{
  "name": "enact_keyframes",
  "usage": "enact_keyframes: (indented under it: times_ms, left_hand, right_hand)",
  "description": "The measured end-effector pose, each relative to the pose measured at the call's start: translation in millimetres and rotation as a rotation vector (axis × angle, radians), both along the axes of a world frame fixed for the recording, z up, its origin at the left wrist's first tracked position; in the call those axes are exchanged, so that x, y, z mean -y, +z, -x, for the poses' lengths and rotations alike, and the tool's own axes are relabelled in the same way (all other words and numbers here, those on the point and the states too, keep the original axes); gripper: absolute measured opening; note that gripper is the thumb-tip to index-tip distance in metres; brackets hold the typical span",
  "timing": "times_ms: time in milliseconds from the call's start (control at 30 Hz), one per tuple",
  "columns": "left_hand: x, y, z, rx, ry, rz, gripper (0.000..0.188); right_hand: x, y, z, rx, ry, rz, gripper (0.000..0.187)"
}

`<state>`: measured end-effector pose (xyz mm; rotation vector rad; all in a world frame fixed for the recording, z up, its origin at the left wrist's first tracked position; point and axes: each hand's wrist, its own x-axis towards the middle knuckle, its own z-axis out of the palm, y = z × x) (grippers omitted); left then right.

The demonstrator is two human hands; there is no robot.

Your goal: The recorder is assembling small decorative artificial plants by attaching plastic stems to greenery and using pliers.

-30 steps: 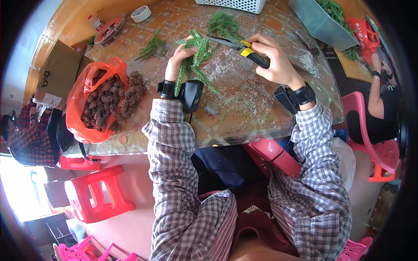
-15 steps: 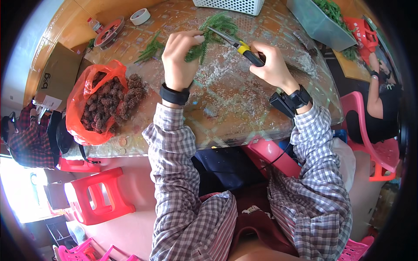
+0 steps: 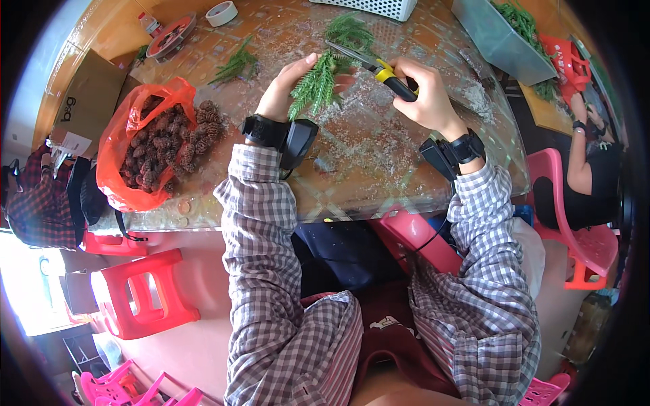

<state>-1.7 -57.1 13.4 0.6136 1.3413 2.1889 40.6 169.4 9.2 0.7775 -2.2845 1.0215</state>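
Observation:
My left hand (image 3: pixel 283 91) grips a green artificial pine sprig (image 3: pixel 315 91), its thumb along the top and its other fingers partly hidden behind the needles. In my right hand (image 3: pixel 428 95) are long-nose pliers (image 3: pixel 385 73) with black and yellow handles. Their jaw tips lie at the upper part of the sprig, near my left thumb; whether they pinch a stem there is too small to tell. More green needles (image 3: pixel 349 30) spread just beyond the jaws, and I cannot tell whether they belong to the same piece. A separate sprig (image 3: pixel 235 64) rests on the table to the left.
A red plastic bag (image 3: pixel 112 166) of pine cones (image 3: pixel 152 155) stands at left. Further back are a tape roll (image 3: pixel 221 13), a round tray (image 3: pixel 171 37) and a white basket (image 3: pixel 379 8). A clear bin (image 3: pixel 497 47) holds greenery at right. White bits litter the table (image 3: pixel 352 183). Other people sit on both sides.
My left hand has rolled over, bringing its thumb uppermost and the sprig's needles toward me. The pliers stay in my right hand with their jaws in nearly the same place.

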Motion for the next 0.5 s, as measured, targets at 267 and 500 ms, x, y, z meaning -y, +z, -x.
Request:
enact_keyframes:
  times_ms: [267,500]
  left_hand:
    - [1,7,7,-0.881,0.814,0.726,0.036]
    - [5,0,18,-0.627,0.663,0.025,0.042]
  right_hand:
    - [12,9,-13,0.163,-0.082,-0.002,0.019]
    - [18,0,-11,0.360,-0.051,0.103,0.019]
